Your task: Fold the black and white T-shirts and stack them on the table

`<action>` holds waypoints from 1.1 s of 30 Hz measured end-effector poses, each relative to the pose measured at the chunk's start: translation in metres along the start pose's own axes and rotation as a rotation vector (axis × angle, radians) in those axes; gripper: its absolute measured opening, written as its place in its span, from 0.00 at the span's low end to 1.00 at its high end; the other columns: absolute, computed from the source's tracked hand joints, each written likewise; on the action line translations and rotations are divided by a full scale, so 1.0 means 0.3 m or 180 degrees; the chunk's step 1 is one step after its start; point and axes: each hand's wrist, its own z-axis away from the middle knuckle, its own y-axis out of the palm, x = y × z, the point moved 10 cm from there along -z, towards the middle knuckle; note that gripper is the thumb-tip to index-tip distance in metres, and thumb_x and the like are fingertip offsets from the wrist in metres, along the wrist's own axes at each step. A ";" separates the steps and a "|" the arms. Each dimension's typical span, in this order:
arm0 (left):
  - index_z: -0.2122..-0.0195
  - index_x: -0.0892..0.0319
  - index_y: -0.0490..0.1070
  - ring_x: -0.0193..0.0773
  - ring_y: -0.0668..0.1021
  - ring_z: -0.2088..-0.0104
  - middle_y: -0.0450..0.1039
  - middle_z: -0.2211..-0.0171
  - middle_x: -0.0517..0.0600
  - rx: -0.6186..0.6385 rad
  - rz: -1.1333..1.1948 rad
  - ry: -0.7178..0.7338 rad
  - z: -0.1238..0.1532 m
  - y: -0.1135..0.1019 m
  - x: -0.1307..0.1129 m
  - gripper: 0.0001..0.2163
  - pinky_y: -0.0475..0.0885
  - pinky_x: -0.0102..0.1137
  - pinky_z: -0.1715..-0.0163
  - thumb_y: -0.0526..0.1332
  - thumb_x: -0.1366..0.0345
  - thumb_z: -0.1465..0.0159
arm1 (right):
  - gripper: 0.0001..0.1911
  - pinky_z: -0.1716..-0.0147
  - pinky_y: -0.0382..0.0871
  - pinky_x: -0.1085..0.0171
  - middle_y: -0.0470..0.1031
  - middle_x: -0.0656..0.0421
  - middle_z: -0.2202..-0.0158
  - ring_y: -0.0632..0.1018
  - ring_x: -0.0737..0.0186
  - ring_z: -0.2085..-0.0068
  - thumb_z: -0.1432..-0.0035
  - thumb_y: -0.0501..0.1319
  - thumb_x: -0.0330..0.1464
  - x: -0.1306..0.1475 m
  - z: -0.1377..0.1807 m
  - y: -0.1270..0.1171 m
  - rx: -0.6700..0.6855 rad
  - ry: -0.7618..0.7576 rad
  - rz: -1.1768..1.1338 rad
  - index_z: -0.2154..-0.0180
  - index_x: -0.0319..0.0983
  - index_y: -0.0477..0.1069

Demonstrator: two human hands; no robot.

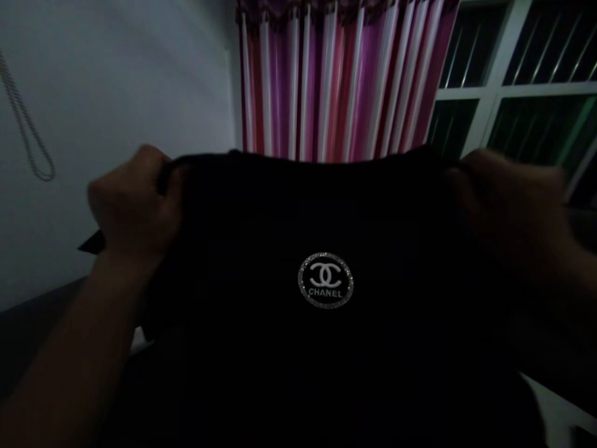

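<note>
A black garment (326,211) hangs spread out in front of me, filling the middle and lower part of the head view. A round white logo patch (325,280) with glittering rim sits near its centre. My left hand (133,202) is closed on the garment's upper left edge. My right hand (508,199) grips the upper right edge and looks blurred. The top edge runs taut between both hands. The garment's lower part is lost in darkness.
A pink, purple and white striped curtain (340,74) hangs behind the garment. A barred window (522,68) is at the upper right. A pale wall (116,81) is at the left, with a looped cord (28,130) hanging on it.
</note>
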 end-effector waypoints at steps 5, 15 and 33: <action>0.51 0.66 0.66 0.48 0.75 0.53 0.73 0.56 0.56 0.1392 -0.0035 0.0316 0.055 0.525 -0.123 0.25 0.66 0.39 0.54 0.39 0.51 0.28 | 0.17 0.69 0.56 0.60 0.70 0.53 0.69 0.71 0.56 0.69 0.31 0.45 0.43 -0.232 -0.056 0.397 0.0476 0.0280 0.1338 0.61 0.40 0.65; 0.40 0.57 0.64 0.53 0.61 0.36 0.58 0.36 0.59 0.3752 0.0544 0.0875 0.877 1.009 -0.344 0.24 0.57 0.50 0.40 0.49 0.52 0.32 | 0.23 0.45 0.57 0.48 0.69 0.46 0.45 0.67 0.45 0.43 0.36 0.52 0.46 -0.489 0.521 1.168 0.2989 0.0675 0.0574 0.47 0.40 0.68; 0.45 0.63 0.70 0.65 0.67 0.43 0.67 0.44 0.67 0.4683 0.1834 0.0837 1.268 0.612 -0.915 0.24 0.63 0.59 0.46 0.55 0.55 0.37 | 0.24 0.49 0.61 0.46 0.66 0.39 0.46 0.65 0.38 0.43 0.34 0.50 0.43 -0.885 0.783 1.128 0.2433 0.2148 0.1436 0.48 0.30 0.67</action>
